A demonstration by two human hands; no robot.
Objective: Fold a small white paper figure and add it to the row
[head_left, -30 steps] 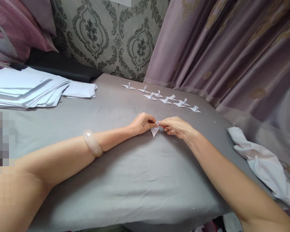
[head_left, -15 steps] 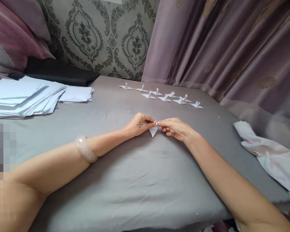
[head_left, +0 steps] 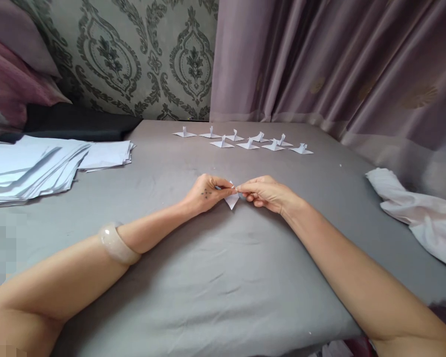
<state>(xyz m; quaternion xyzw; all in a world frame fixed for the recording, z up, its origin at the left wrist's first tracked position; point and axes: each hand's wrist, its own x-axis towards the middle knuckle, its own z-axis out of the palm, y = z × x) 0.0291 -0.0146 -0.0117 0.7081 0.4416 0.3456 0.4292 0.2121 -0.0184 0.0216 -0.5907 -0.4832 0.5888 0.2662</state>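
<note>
Head view, looking forward and down along two bare outstretched arms. In the middle of a bed spread with a grey sheet [head_left: 208, 297], the left hand [head_left: 204, 193] and the right hand [head_left: 267, 193] meet fingertip to fingertip over a small folded white paper piece [head_left: 231, 200]. Each hand pinches the paper's upper edge between thumb and forefinger, left from the left, right from the right; the other fingers are curled under. A triangular point of the paper hangs down toward the sheet, touching it or just above it; I cannot tell which. A pale bangle [head_left: 117, 244] sits on the left forearm.

Far beyond the hands, near the curtain [head_left: 319, 64], a row of finished folded paper figures [head_left: 245, 141] stands on the sheet, well apart from the piece being worked. At the far left lies a loose stack of white paper sheets [head_left: 33, 163], with a dark cushion [head_left: 78, 121] behind it. At the right edge lies a crumpled white cloth [head_left: 419, 213].

To my eye the step is a fine fold or pull at the paper's top. Doing it well would seem to call for keeping both pinches close to the crease, moving the hands evenly and gently so thin paper does not tear, and resting the wrists on the soft bed for steadiness, since it gives no firm backing for pressing a crease.
</note>
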